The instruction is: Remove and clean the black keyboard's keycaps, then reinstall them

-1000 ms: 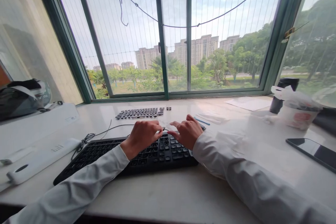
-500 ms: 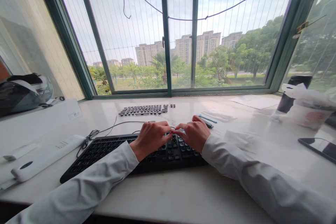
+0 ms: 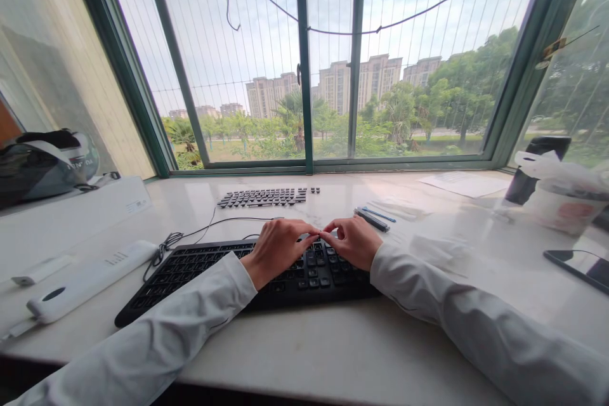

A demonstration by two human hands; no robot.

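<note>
My left hand (image 3: 278, 247) and my right hand (image 3: 354, 241) hover over the right part of a black wired keyboard (image 3: 190, 269) near the front of a white counter (image 3: 309, 355). Both hands are curled, and their fingertips meet in a pinch just above the keys. What they pinch is too small to make out. Behind the keyboard, rows of loose black keycaps (image 3: 261, 196) are laid out on the counter. A blue pen-like tool and a dark tool (image 3: 373, 219) lie just beyond my right hand.
A white elongated device (image 3: 90, 279) and a white box (image 3: 71, 216) lie to the left, with a dark helmet (image 3: 42, 165) behind them. On the right are a phone (image 3: 578, 266), a bagged cup (image 3: 556, 200), a black tumbler (image 3: 535, 165) and paper (image 3: 464, 184). Windows close the back.
My fingertips, apart a second ago, have come together in a pinch over the keys. The view has shifted slightly left and down.
</note>
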